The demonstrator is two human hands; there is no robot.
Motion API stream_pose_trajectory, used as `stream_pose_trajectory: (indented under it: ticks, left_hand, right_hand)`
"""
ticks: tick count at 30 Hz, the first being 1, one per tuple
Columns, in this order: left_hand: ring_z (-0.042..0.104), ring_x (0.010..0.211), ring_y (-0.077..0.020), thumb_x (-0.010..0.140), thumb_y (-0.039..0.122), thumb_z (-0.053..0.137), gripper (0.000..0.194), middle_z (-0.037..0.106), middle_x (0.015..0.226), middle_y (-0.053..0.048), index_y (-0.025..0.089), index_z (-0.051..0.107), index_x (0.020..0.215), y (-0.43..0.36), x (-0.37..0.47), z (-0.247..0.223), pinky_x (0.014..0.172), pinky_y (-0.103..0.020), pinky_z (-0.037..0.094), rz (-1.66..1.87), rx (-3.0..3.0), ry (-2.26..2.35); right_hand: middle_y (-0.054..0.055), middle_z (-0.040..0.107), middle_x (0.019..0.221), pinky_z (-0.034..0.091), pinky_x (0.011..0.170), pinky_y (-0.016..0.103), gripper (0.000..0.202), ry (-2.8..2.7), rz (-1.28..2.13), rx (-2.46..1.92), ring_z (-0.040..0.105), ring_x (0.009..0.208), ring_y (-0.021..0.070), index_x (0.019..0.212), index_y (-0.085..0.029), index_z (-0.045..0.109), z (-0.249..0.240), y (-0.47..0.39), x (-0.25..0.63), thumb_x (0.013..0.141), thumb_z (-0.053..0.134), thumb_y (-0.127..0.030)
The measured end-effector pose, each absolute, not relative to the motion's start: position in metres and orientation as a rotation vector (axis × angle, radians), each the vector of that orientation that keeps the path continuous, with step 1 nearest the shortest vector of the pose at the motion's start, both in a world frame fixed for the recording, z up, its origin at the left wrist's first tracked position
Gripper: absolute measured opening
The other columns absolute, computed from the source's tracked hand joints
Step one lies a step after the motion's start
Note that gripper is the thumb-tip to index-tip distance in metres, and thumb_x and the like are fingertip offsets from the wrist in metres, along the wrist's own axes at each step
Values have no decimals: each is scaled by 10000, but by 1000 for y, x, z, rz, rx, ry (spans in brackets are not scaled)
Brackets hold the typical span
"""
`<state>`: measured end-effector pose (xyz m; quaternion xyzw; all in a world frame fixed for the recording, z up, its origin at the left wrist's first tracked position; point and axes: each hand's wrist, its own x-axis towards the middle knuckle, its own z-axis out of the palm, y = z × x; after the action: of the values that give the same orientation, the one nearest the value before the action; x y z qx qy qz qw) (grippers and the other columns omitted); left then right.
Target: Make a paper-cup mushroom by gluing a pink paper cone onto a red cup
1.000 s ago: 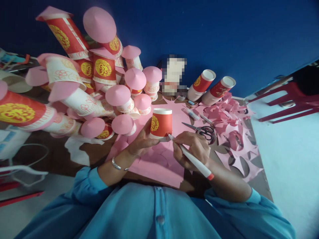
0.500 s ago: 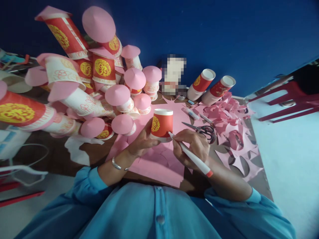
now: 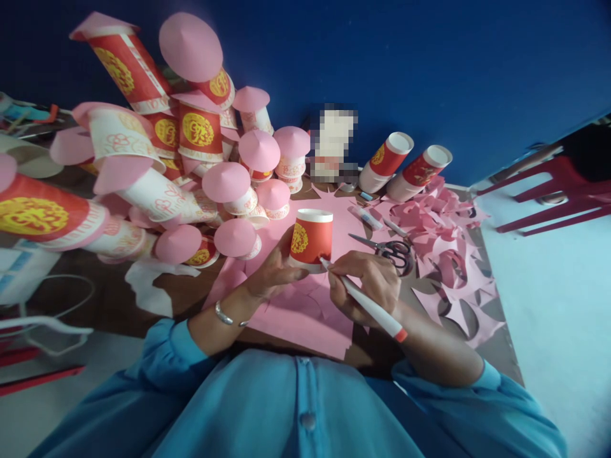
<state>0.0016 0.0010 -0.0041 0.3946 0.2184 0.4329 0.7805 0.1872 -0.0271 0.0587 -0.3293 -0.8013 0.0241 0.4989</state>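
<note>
A red paper cup [image 3: 319,240] with a yellow emblem and a white rim is held upside down or upright, I cannot tell which, above pink paper [image 3: 305,318]. My left hand [image 3: 275,275] is closed around its lower left side, the fingers partly hidden behind it. My right hand [image 3: 366,283] grips a white marker pen [image 3: 375,310] with a red end. The pen's tip meets the lower right part of the cup's red side. Scissors [image 3: 394,251] with dark handles lie just beyond my right hand.
Many cups with pink paper cones [image 3: 226,182] crowd the left of the table. Two cup stacks [image 3: 384,164] stand at the back right by the blue wall. Pink paper scraps [image 3: 443,235] cover the right side. A red stool [image 3: 563,191] stands beyond the table's right edge.
The pen's tip has moved slightly left and down along the cup's red side, my right hand shifting with it. My left hand keeps its hold on the cup.
</note>
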Motion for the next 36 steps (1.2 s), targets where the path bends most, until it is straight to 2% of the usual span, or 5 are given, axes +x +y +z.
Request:
stream_pose_trajectory:
  ticks: [7,11,22,27,36]
  left_hand:
    - [608,1352,-348,758,218,848,741,677,1385,-16,382,553,1417,1,0,-5,1098,-508,530,950,828,479]
    - [563,1400,-363,755,212,843,744,683,1386,-28,355,553,1425,2,0,-6,1109,-517,524,967,826,440]
    - [659,1270,-306,749,210,848,661,724,1270,-13,351,603,1347,3,2,-4,1030,-421,571,972,879,495]
    - [662,1260,-297,761,160,830,662,727,1266,-56,304,587,1359,3,2,-2,1017,-421,577,966,877,502]
    - [655,1284,-298,717,255,872,704,719,1274,-35,321,586,1357,0,1,6,1056,-420,558,913,871,591]
  right_hand:
    - [-10,669,672,568,524,235,154,-1916,72,-768,676,552,135,974,-207,573,59,-32,188,871,586,-93]
    - [-14,662,678,583,539,244,172,-1948,56,-754,690,571,141,982,-198,576,59,-34,188,856,588,-81]
    - [2,680,720,572,539,242,179,-1961,6,-796,677,574,137,976,-195,571,57,-30,188,858,611,-67]
    - [11,694,736,580,539,235,163,-1962,10,-781,699,598,141,997,-198,571,56,-29,187,883,601,-84]
    - [11,697,722,569,514,245,146,-1945,6,-774,693,579,145,1006,-201,575,52,-28,185,901,589,-102]
